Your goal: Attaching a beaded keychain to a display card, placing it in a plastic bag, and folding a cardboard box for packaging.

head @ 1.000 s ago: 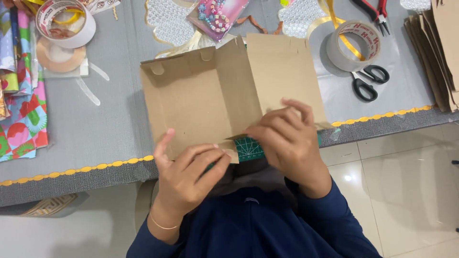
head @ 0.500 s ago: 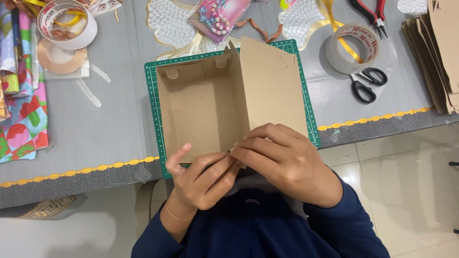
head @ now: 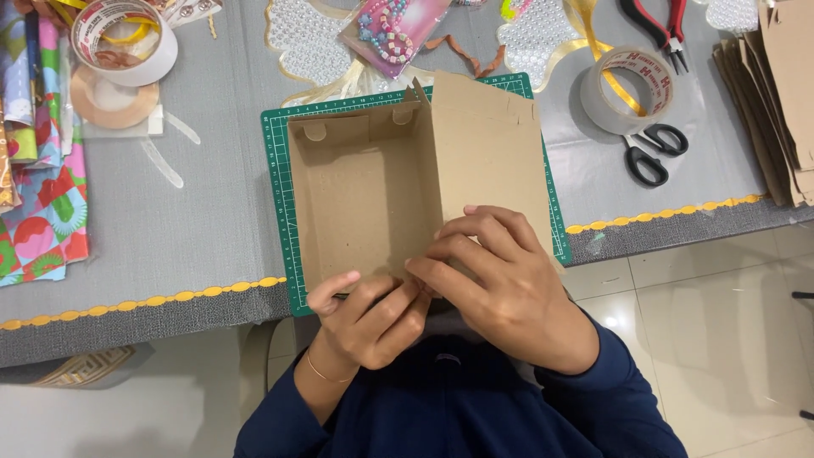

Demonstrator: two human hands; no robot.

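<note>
A brown cardboard box (head: 373, 187), open at the top with its lid flap standing to the right, rests on a green cutting mat (head: 284, 195) on the grey table. My left hand (head: 369, 318) pinches the box's near wall at the mat's front edge. My right hand (head: 500, 284) presses on the same near edge and the base of the lid flap. Both hands meet at the near corner; what lies under the fingers is hidden.
Two tape rolls (head: 127, 38) (head: 632, 85), black scissors (head: 653, 153) and red pliers (head: 661, 21) lie around the mat. Coloured wrapping paper (head: 38, 195) is at the left, a stack of cardboard (head: 772, 102) at the right. Beaded packets and doilies (head: 394, 30) sit behind.
The box has been set down flat on the green mat and pushed a little away; both hands stayed on its near edge, which they had been holding up before.
</note>
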